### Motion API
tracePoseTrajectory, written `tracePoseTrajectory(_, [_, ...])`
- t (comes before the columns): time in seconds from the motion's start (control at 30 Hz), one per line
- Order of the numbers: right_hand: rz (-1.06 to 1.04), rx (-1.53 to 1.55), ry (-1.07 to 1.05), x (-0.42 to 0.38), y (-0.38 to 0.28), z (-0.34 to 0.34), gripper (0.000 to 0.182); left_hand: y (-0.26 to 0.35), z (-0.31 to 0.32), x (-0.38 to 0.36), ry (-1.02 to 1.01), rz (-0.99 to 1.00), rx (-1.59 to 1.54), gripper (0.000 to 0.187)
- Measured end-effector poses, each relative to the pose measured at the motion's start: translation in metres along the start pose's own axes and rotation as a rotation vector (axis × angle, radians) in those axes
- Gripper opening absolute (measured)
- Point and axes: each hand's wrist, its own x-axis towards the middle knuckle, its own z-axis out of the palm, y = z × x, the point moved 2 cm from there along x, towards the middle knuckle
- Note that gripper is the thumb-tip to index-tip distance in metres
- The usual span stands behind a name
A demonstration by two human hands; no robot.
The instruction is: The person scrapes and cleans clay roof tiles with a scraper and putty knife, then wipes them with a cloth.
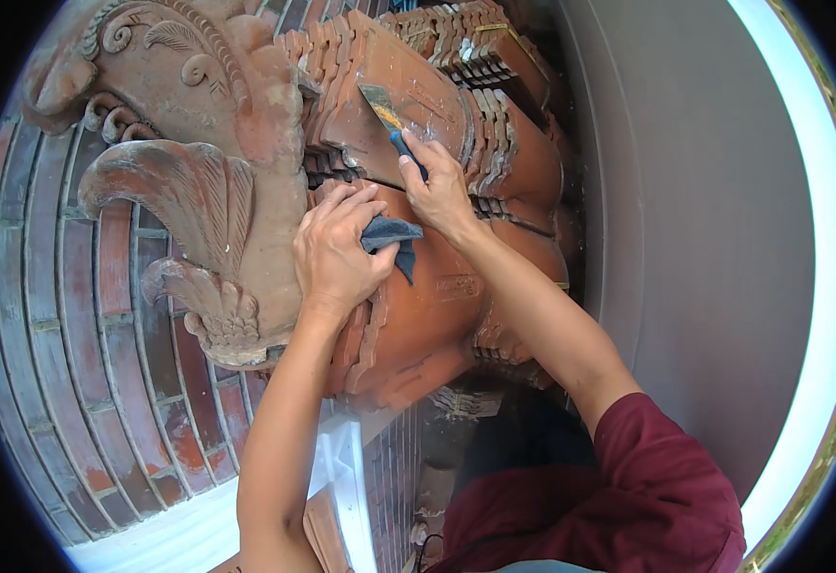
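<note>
Wrapped round the blue handle of a scraper [382, 112], my right hand [438, 188] holds the tool with its flat, yellow-marked blade pointing up and left over an orange clay roof tile [403, 81]. My left hand [339, 250] has a dark grey cloth [396, 235] between thumb and fingers, its fingertips at the edge of the stacked tiles. Part of the cloth hangs over the smooth face of a lower tile [446, 286]. The scraper's blade lies close to the upper tile's face; contact cannot be made out.
Carved terracotta ornament [189, 162] stands left of the tiles, before a brick wall [84, 353]. More stacked tiles [494, 48] lie at the top. A large grey panel [714, 220] rises on the right. A white frame [346, 468] is at the lower left.
</note>
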Motion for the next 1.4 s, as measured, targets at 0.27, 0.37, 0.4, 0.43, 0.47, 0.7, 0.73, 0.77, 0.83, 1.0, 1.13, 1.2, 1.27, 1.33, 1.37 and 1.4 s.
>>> tracePoseTrajectory(0.27, [-0.047,-0.054,-0.006,0.014,0.002,0.005,0.038,0.000,0.000,0.000,-0.014,-0.016,-0.003,0.033])
tracePoseTrajectory(0.37, [0.004,-0.082,-0.044,0.008,-0.003,0.002,0.038,-0.001,0.002,-0.001,-0.009,-0.013,0.010,0.034])
tracePoseTrajectory(0.4, [0.021,-0.095,-0.050,0.012,-0.006,0.001,0.039,-0.001,0.001,-0.001,-0.020,-0.019,0.012,0.034])
tracePoseTrajectory(0.43, [0.032,-0.109,-0.053,0.018,-0.009,-0.001,0.039,0.000,0.001,0.000,-0.027,-0.023,0.014,0.034])
tracePoseTrajectory(0.47, [0.043,-0.095,-0.057,0.019,-0.009,-0.001,0.039,0.001,0.000,0.000,-0.037,-0.027,0.016,0.034])
tracePoseTrajectory(0.7, [0.066,-0.119,-0.082,0.023,-0.012,-0.005,0.041,0.000,0.000,0.000,-0.025,-0.020,0.017,0.035])
tracePoseTrajectory(0.73, [0.083,-0.121,-0.081,0.026,-0.011,-0.006,0.042,0.000,0.000,0.000,-0.028,-0.023,0.013,0.035])
tracePoseTrajectory(0.77, [0.092,-0.115,-0.088,0.029,-0.013,-0.007,0.042,0.000,0.000,0.000,-0.029,-0.026,0.010,0.035])
tracePoseTrajectory(0.83, [0.114,-0.100,-0.102,0.033,-0.016,-0.007,0.044,0.001,0.000,0.001,-0.034,-0.023,0.016,0.035])
tracePoseTrajectory(1.0, [0.249,-0.112,-0.211,0.039,-0.036,-0.018,0.046,0.000,0.001,0.001,-0.025,-0.023,0.017,0.033])
tracePoseTrajectory(1.13, [0.202,-0.105,-0.175,0.038,-0.031,-0.016,0.047,0.003,0.000,-0.001,-0.030,-0.034,0.011,0.031])
tracePoseTrajectory(1.2, [0.220,-0.108,-0.215,0.039,-0.034,-0.018,0.047,0.001,-0.001,0.001,-0.020,-0.027,0.021,0.031])
tracePoseTrajectory(1.27, [0.257,-0.097,-0.239,0.041,-0.039,-0.020,0.047,0.002,-0.001,0.001,-0.022,-0.023,0.027,0.034])
tracePoseTrajectory(1.33, [0.319,-0.079,-0.243,0.042,-0.047,-0.025,0.047,0.002,0.000,0.000,-0.022,-0.028,0.017,0.032])
tracePoseTrajectory(1.37, [0.306,-0.091,-0.233,0.040,-0.046,-0.024,0.046,0.002,-0.001,0.000,-0.021,-0.027,0.013,0.031])
tracePoseTrajectory(1.4, [0.287,-0.104,-0.222,0.040,-0.043,-0.021,0.045,0.001,-0.001,0.001,-0.023,-0.025,0.020,0.032])
